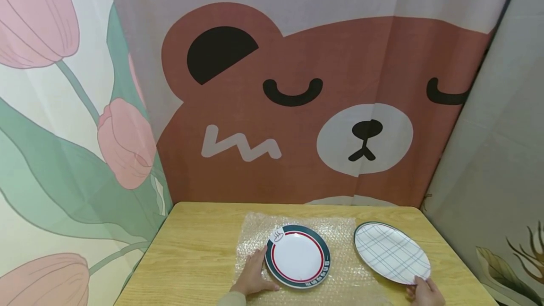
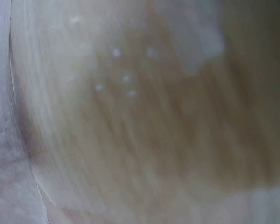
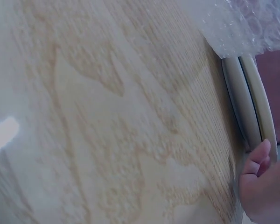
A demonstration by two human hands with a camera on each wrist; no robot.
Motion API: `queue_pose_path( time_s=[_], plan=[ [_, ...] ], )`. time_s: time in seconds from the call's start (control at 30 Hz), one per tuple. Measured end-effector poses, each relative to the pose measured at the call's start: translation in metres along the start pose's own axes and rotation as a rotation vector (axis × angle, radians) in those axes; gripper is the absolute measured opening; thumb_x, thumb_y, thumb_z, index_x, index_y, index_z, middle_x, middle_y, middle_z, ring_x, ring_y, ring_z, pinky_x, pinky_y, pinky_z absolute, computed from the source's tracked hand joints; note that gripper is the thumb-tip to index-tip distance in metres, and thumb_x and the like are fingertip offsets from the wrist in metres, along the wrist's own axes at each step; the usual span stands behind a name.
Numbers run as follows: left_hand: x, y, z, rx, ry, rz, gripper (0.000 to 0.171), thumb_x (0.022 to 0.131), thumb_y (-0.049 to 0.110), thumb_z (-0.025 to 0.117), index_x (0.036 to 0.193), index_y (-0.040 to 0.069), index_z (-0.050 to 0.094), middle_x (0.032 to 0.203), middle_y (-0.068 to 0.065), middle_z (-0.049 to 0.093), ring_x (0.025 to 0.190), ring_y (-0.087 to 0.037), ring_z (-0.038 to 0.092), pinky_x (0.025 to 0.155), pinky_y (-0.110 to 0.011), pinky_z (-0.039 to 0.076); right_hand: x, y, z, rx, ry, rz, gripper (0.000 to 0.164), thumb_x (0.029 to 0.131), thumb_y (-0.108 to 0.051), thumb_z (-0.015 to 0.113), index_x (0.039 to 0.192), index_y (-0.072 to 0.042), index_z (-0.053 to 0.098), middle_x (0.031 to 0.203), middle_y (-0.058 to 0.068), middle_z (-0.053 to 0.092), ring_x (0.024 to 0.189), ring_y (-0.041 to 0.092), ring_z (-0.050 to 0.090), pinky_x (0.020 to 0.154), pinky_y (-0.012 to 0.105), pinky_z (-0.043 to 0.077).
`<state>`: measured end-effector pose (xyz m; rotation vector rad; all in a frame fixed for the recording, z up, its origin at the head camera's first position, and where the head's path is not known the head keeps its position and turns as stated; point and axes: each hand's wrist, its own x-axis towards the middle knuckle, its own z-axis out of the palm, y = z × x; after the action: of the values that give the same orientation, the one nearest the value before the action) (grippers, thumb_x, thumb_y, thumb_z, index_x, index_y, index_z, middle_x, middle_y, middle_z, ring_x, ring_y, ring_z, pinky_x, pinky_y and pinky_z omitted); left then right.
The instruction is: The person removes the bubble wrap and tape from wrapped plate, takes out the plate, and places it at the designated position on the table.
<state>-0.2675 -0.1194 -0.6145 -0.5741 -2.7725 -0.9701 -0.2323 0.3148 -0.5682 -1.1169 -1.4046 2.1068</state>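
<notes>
A round white plate (image 1: pixel 297 256) with a dark green rim and a red ring lies on a sheet of bubble wrap (image 1: pixel 340 240). My left hand (image 1: pixel 253 275) is at its left edge, fingers by the rim and thumb spread apart near the lower side. To the right is an oval-looking white plate (image 1: pixel 391 251) with a grey checked pattern and thin dark edge. My right hand (image 1: pixel 425 292) pinches its near edge, thumb on top. From the side, the right wrist view shows that plate's edge (image 3: pixel 256 102) and the right hand (image 3: pixel 263 182). No hand shows in the blurred left wrist view.
Everything stands on a light wooden table (image 1: pixel 195 249). A curtain with a bear print (image 1: pixel 331 60) hangs behind it, a tulip-print curtain (image 1: pixel 51 155) at the left and a pale curtain (image 1: pixel 497 155) at the right.
</notes>
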Motion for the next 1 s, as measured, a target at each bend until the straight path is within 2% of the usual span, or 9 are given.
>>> queue_pose_path(
  time_s=[0.1,0.23,0.43,0.7,0.87,1.0],
  plan=[
    [-0.0002,0.0009,-0.0008,-0.003,0.007,0.010,0.113,0.050,0.053,0.078,0.135,-0.002,0.029,0.134,-0.021,0.037,0.125,-0.041,0.027,0.101,-0.054,0.017,-0.0011,0.0024,-0.0005,0.060,-0.033,-0.003,0.060,0.086,-0.007,0.045,0.140,-0.004,0.020,0.050,-0.014,0.048,0.040,0.004,0.050,0.037,0.021,0.045],
    [-0.0008,0.0012,-0.0008,0.002,0.013,0.022,0.113,0.050,0.054,0.078,0.135,-0.003,0.029,0.134,-0.021,0.037,0.124,-0.041,0.027,0.101,-0.054,0.017,-0.0031,0.0050,-0.0004,0.084,-0.058,-0.016,0.053,0.090,-0.009,0.037,0.141,-0.007,0.022,0.051,-0.015,0.049,0.039,0.005,0.051,0.035,0.022,0.045],
    [0.0008,0.0018,-0.0020,0.010,0.012,0.022,0.113,0.050,0.054,0.078,0.136,-0.002,0.029,0.135,-0.020,0.037,0.125,-0.040,0.027,0.102,-0.053,0.017,-0.0003,0.0065,0.0010,0.101,-0.046,-0.006,0.049,0.093,-0.014,0.033,0.141,-0.012,0.023,0.046,-0.016,0.049,0.038,0.003,0.050,0.033,0.022,0.042],
    [0.0013,0.0042,-0.0042,0.001,0.003,0.014,0.113,0.051,0.054,0.078,0.136,-0.002,0.028,0.135,-0.019,0.037,0.126,-0.039,0.026,0.102,-0.052,0.017,0.0010,0.0054,0.0018,0.021,-0.008,0.017,0.057,0.088,-0.002,0.030,0.142,-0.012,0.018,0.046,-0.013,0.046,0.038,0.003,0.049,0.036,0.020,0.043],
    [0.0009,0.0055,-0.0052,-0.004,0.002,0.013,0.113,0.051,0.053,0.078,0.136,-0.002,0.029,0.135,-0.019,0.037,0.125,-0.040,0.027,0.102,-0.052,0.017,0.0001,0.0047,0.0022,-0.048,-0.009,-0.002,0.055,0.089,-0.003,0.031,0.142,-0.008,0.017,0.047,-0.012,0.046,0.040,0.002,0.049,0.039,0.021,0.045],
    [0.0005,0.0040,-0.0035,0.007,-0.002,0.011,0.113,0.051,0.053,0.078,0.136,-0.002,0.029,0.135,-0.019,0.037,0.125,-0.039,0.027,0.102,-0.052,0.017,0.0026,0.0050,0.0030,-0.121,0.026,0.000,0.051,0.091,-0.010,0.032,0.140,-0.003,0.022,0.045,-0.010,0.045,0.040,0.002,0.048,0.039,0.021,0.046]
  ],
)
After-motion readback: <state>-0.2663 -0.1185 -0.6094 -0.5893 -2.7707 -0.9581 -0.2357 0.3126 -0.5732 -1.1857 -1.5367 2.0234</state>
